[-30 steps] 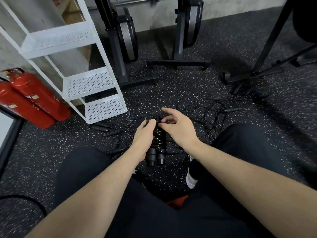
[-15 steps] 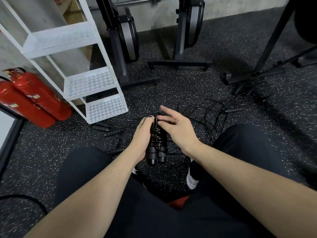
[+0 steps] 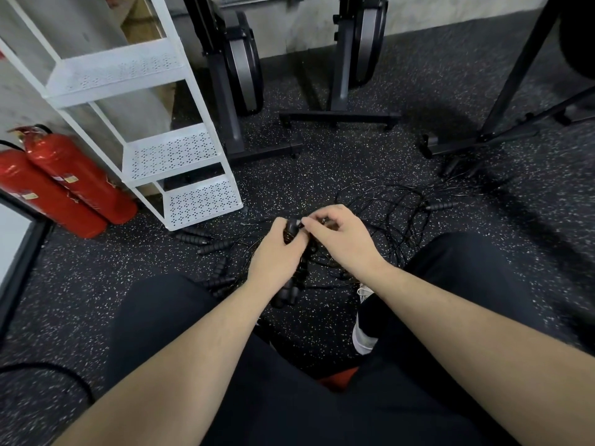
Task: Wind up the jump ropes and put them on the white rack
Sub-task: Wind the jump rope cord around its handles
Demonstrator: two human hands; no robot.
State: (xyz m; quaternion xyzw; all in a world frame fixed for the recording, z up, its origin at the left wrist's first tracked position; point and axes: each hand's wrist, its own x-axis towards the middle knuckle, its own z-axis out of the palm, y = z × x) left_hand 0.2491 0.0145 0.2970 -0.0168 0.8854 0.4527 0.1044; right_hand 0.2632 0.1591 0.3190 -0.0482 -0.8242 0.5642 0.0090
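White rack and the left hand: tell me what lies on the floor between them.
In the head view, loose black rope handles lie on the speckled floor between the white rack and the left hand.

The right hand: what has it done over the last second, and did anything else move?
The right hand went from spread fingers to curled ones, pinching the cord at the top of the jump rope bundle. The left hand kept gripping the bundle. The white rack and loose ropes stayed put.
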